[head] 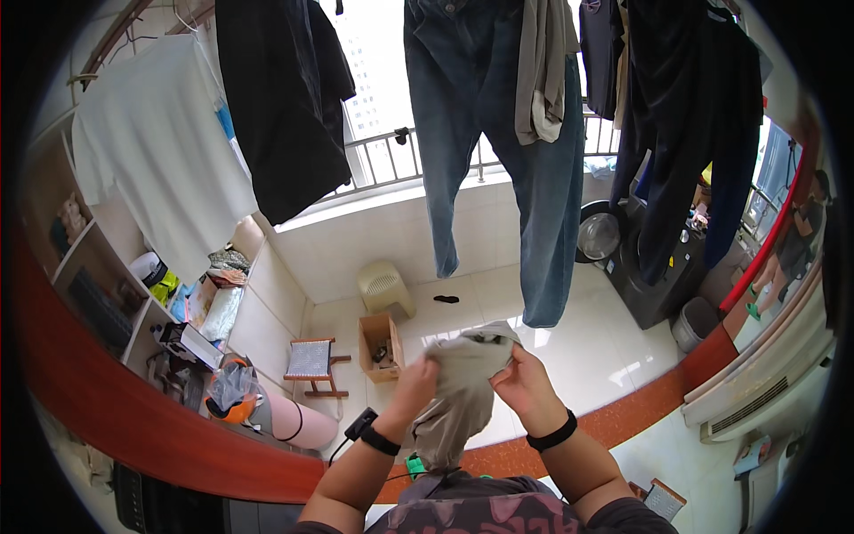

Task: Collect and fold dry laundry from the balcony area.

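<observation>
Between my two hands hangs a light khaki cloth garment (460, 394), most likely trousers, its upper edge spread and its lower part drooping towards my feet. My left hand (419, 384) grips the left side of that edge and looks slightly blurred. On the opposite side, my right hand (526, 382) pinches the edge between thumb and fingers. Both wrists wear black bands. Beyond my hands, blue jeans (490, 87) hang from above, with a grey-beige garment (542, 67) beside them.
A white shirt (157, 133), black garment (280, 100) and dark clothes (680, 133) hang around. On the floor are a woven folding stool (309, 359), cardboard box (369, 330), beige plastic stool (381, 280) and grey bin (695, 324). A dark washing machine (650, 294) stands right; a person shows at far right.
</observation>
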Tool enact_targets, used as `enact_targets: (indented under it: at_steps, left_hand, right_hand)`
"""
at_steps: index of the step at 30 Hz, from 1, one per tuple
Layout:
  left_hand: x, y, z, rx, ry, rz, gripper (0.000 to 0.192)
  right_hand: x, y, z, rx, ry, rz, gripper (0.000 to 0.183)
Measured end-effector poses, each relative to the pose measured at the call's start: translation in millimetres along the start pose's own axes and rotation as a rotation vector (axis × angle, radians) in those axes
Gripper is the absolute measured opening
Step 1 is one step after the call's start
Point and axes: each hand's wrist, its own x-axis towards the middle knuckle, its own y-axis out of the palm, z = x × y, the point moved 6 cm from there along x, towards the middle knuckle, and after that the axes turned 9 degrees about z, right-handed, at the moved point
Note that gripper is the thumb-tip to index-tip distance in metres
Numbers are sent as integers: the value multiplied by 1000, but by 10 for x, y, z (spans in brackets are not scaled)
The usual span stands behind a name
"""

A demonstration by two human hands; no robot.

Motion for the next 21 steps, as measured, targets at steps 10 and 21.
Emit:
enact_targets:
  at_steps: [10,21]
  left_hand:
    - [-187,128,-95,-1634,-272,391,35]
    - [-97,118,-89,-2032,-289,68,29]
  right_hand:
    - [-100,122,-491,-593,48,199,23]
    - [-212,-753,-310,-578,56,-281,32]
